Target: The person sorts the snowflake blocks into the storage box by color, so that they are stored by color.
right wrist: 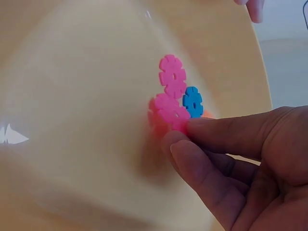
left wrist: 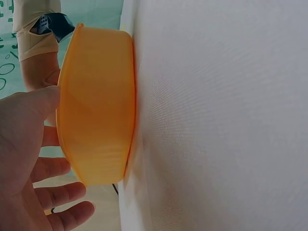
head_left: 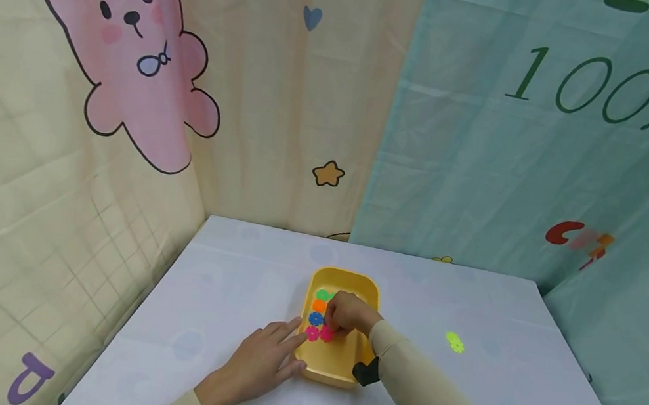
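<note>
My right hand (head_left: pixel 348 312) is inside the yellow tray (head_left: pixel 331 365). Its thumb and fingertips pinch a pink flower-shaped interlocking disc (right wrist: pixel 172 111), seen up close in the right wrist view. Another pink disc (right wrist: pixel 172 76) lies on the tray floor just beyond it, with a blue disc (right wrist: pixel 193 102) beside. Along the tray's left side, the head view has a green disc (head_left: pixel 323 295), an orange disc (head_left: pixel 319 305) and the blue one in a column. My left hand (head_left: pixel 260 361) rests its extended fingers at the tray's left rim, thumb against the rim in the left wrist view.
A yellow-green disc (head_left: pixel 455 341) lies on the white tabletop (head_left: pixel 412 383), to the right of the tray. Printed curtains (head_left: pixel 274 111) rise behind the table and along its sides. A dark wrist strap piece (head_left: pixel 367 371) hangs beneath the right forearm.
</note>
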`<state>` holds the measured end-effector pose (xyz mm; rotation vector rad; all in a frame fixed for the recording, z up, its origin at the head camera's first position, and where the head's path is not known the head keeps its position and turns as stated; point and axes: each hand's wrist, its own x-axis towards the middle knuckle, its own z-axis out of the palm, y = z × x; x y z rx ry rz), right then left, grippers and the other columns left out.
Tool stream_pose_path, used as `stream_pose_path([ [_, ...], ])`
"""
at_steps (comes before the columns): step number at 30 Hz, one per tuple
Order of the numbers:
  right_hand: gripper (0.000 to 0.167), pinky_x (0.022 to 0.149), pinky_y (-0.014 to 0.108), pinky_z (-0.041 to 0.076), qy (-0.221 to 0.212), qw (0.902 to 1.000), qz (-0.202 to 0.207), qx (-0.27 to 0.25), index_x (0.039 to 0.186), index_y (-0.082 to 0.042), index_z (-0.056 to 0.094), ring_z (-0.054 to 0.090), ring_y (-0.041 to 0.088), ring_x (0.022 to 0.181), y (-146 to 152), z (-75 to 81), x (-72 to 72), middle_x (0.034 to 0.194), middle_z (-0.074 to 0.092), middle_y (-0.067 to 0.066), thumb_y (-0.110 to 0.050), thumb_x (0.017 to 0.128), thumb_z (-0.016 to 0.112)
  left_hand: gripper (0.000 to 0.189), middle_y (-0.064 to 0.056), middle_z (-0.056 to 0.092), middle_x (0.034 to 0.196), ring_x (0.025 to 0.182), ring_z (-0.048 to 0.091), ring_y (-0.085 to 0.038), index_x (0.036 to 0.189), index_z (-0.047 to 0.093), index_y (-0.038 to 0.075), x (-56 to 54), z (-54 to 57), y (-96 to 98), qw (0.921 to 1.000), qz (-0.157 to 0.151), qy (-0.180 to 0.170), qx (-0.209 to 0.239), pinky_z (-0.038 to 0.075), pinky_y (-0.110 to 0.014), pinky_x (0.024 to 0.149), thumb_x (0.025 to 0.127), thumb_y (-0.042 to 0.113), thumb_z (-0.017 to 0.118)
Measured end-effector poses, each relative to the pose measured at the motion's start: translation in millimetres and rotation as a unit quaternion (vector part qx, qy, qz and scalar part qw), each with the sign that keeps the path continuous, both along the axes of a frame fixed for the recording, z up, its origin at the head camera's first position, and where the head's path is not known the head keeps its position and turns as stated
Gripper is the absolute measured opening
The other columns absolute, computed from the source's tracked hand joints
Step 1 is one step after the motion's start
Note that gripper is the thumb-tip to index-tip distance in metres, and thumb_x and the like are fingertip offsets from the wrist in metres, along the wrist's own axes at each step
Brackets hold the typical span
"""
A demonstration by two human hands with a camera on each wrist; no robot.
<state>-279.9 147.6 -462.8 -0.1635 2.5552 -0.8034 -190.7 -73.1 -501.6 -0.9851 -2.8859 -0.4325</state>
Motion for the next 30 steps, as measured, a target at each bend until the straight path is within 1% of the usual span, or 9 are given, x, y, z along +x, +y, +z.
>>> stream_pose_path([
  [3, 0.013, 0.059, 0.029, 0.059, 0.005, 1.0, -0.001, -0.004, 0.078, -0.002, 0.071, 0.058, 0.018, 0.058, -0.2, -1.1, 1.7, 0.07, 0.062, 0.004, 0.01, 0.083, 0.072, 0.059, -0.004, 0.047, 0.157, 0.132, 0.053, -0.027, 0.144, 0.06, 0.023, -0.1, 0.2, 0.6, 1.0, 0.002, 0.0, -0.004, 0.053, -0.05, 0.099, 0.099, 0.06, 0.055],
  [13, 0.014, 0.057, 0.029, 0.059, 0.023, 0.9997, -0.009, -0.001, 0.074, -0.004, 0.07, 0.06, 0.018, 0.056, -0.7, -3.9, 4.3, 0.067, 0.062, 0.005, 0.003, 0.084, 0.076, 0.059, -0.005, 0.047, 0.157, 0.132, 0.053, -0.027, 0.144, 0.06, 0.022, 0.1, 0.4, 0.7, 1.0, -0.001, 0.0, -0.005, 0.053, -0.05, 0.099, 0.099, 0.061, 0.054],
  [17, 0.013, 0.056, 0.028, 0.057, 0.04, 0.9991, -0.009, -0.007, 0.074, -0.006, 0.071, 0.058, 0.016, 0.056, 1.3, -2.1, 2.3, 0.066, 0.063, 0.003, 0.0, 0.085, 0.076, 0.059, -0.005, 0.048, 0.156, 0.131, 0.053, -0.027, 0.142, 0.061, 0.021, 0.6, -0.5, 0.1, 0.9999, -0.004, 0.011, 0.003, 0.053, -0.049, 0.098, 0.099, 0.06, 0.053],
  [19, 0.011, 0.057, 0.028, 0.058, 0.042, 0.9986, -0.015, -0.03, 0.076, -0.006, 0.071, 0.058, 0.016, 0.056, 4.1, 1.5, 0.6, 0.067, 0.063, 0.004, -0.003, 0.086, 0.075, 0.058, -0.006, 0.049, 0.155, 0.13, 0.054, -0.027, 0.141, 0.062, 0.02, 1.2, -1.0, -0.6, 0.9998, -0.007, 0.02, 0.006, 0.054, -0.048, 0.096, 0.1, 0.06, 0.053],
  [21, 0.008, 0.059, 0.029, 0.059, 0.032, 0.9965, -0.027, -0.071, 0.081, -0.004, 0.072, 0.059, 0.017, 0.058, 8.8, 7.0, -1.5, 0.069, 0.064, 0.005, -0.005, 0.089, 0.074, 0.058, -0.006, 0.05, 0.155, 0.129, 0.055, -0.027, 0.141, 0.063, 0.02, 1.5, -1.6, -1.0, 0.9996, -0.008, 0.027, 0.007, 0.054, -0.048, 0.096, 0.1, 0.06, 0.052],
  [25, 0.008, 0.066, 0.032, 0.062, 0.021, 0.9859, -0.067, -0.152, 0.09, -0.002, 0.072, 0.064, 0.019, 0.063, 24.0, 20.7, -5.9, 0.077, 0.066, 0.008, -0.01, 0.093, 0.072, 0.058, -0.005, 0.05, 0.155, 0.13, 0.054, -0.026, 0.141, 0.063, 0.02, 1.1, -2.0, -1.3, 0.9994, -0.007, 0.033, 0.002, 0.054, -0.049, 0.096, 0.101, 0.061, 0.051],
  [27, 0.009, 0.068, 0.032, 0.062, 0.021, 0.9812, -0.089, -0.17, 0.093, -0.002, 0.071, 0.065, 0.02, 0.066, 33.6, 27.5, -7.4, 0.08, 0.067, 0.01, -0.012, 0.094, 0.072, 0.059, -0.005, 0.049, 0.156, 0.13, 0.054, -0.026, 0.141, 0.062, 0.02, 0.7, -1.8, -1.1, 0.9994, -0.005, 0.033, -0.002, 0.053, -0.048, 0.097, 0.101, 0.061, 0.051],
  [30, 0.013, 0.069, 0.032, 0.062, 0.025, 0.9757, -0.124, -0.179, 0.099, -0.001, 0.07, 0.066, 0.023, 0.069, 49.6, 35.7, -7.3, 0.085, 0.068, 0.014, -0.013, 0.096, 0.07, 0.059, -0.005, 0.05, 0.155, 0.129, 0.054, -0.026, 0.14, 0.063, 0.02, 0.8, -0.7, -1.3, 0.9992, -0.006, 0.04, -0.006, 0.053, -0.049, 0.096, 0.1, 0.062, 0.051],
])
